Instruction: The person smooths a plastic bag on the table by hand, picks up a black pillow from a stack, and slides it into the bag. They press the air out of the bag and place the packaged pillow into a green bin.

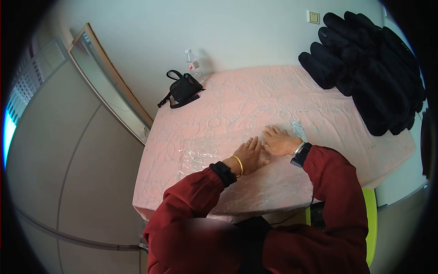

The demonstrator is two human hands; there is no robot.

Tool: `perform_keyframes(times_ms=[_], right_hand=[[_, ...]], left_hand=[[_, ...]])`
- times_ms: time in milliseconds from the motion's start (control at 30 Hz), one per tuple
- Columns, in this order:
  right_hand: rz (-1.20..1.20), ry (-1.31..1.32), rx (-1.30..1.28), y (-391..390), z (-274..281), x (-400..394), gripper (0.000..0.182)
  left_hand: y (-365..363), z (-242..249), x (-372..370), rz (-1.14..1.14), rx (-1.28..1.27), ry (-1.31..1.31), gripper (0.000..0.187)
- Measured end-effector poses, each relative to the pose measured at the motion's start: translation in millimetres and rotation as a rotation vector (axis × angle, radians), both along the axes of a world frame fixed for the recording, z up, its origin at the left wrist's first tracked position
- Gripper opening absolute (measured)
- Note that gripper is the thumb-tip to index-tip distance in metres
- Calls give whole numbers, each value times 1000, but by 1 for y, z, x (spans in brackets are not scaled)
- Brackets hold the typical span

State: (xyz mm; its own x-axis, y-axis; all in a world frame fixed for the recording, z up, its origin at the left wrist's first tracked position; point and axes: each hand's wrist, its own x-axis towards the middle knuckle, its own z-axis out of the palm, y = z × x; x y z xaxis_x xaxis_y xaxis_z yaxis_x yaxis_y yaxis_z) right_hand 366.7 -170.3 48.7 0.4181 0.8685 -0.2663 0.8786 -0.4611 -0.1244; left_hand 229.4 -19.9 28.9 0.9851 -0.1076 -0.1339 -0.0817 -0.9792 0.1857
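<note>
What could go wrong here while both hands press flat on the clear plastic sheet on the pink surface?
1. The clear plastic sheet is thin and wrinkled; it may crease further or slide under the left hand and right hand.
2. The sheet reaches the near edge of the pink surface, so it could slip off.
3. The water bottle stands at the far edge beside the black bag; a tug on the surface might tip it.
</note>
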Motion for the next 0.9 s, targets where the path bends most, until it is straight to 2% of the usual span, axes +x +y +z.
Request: perform_keyframes(times_ms=[67, 267, 400, 467, 600, 667, 733, 833, 900], right_hand=[[1, -1, 10, -5, 0, 1, 71], [-59, -54, 18, -28, -12, 22, 89], [-107, -22, -23, -33, -10, 27, 92], [-111, -22, -30, -33, -11, 28, 93], [-141, 9, -1, -33, -11, 26, 94], [-197, 83, 82, -35, -8, 26, 94], [-151, 39, 89, -44, 2, 16, 94], [-48, -12, 72, -56, 14, -27, 95], [90, 67, 71, -56, 18, -54, 95]], left_hand=[[10, -9, 3, 16, -13, 38, 95], [97, -6, -40, 268, 76, 119, 99], [148, -3, -86, 410, 106, 135, 97], [171, -10, -102, 546, 123, 140, 101], [178, 8, -119, 699, 154, 225, 99], [175, 10, -122, 722, 189, 185, 98], [174, 16, -120, 767, 261, 113, 96], [113, 33, -108, 476, 175, -48, 91], [69, 33, -94, 261, 117, -86, 93]])
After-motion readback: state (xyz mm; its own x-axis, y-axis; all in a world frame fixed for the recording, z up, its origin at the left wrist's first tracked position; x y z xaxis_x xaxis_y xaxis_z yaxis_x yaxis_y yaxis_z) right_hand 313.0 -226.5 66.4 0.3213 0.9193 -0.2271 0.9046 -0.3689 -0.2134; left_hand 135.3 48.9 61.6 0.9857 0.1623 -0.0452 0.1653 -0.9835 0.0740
